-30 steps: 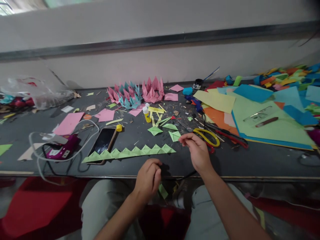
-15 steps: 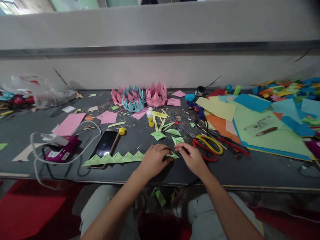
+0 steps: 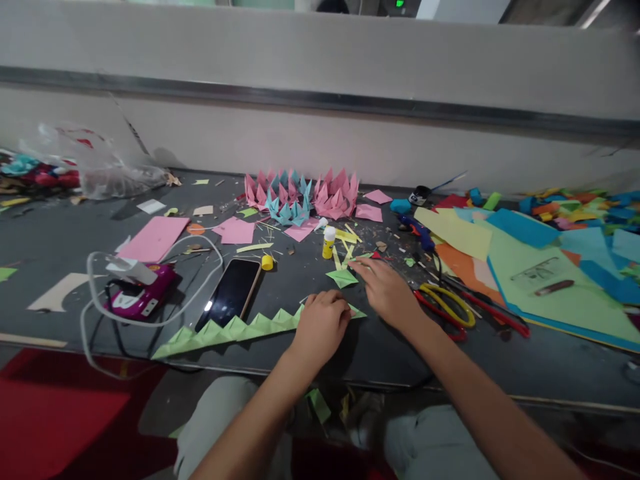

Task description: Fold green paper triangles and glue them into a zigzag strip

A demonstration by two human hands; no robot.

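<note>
A long strip of green folded paper triangles (image 3: 235, 330) lies along the front of the table, its left part by a phone (image 3: 230, 293). My left hand (image 3: 323, 327) is closed on the strip near its right end, fingers curled and covering part of it. My right hand (image 3: 390, 290) reaches forward with its fingers stretched out over other green folded pieces, which it partly hides. Just left of its fingertips lies a green folded triangle (image 3: 343, 278). An uncapped yellow glue stick (image 3: 329, 243) stands behind that, and its yellow cap (image 3: 267, 262) sits beside the phone.
Pink and blue folded-paper rings (image 3: 336, 197) stand at the back. Scissors with yellow and red handles (image 3: 450, 307) lie right of my right hand, near a blue glue gun (image 3: 419, 230) and coloured sheets (image 3: 565, 287). A purple power block (image 3: 145, 293) with looping cables is at left.
My right hand has moved away from the strip's right end, forward to the loose green pieces. My left hand stays on the strip. The camera view has shifted and tilted.
</note>
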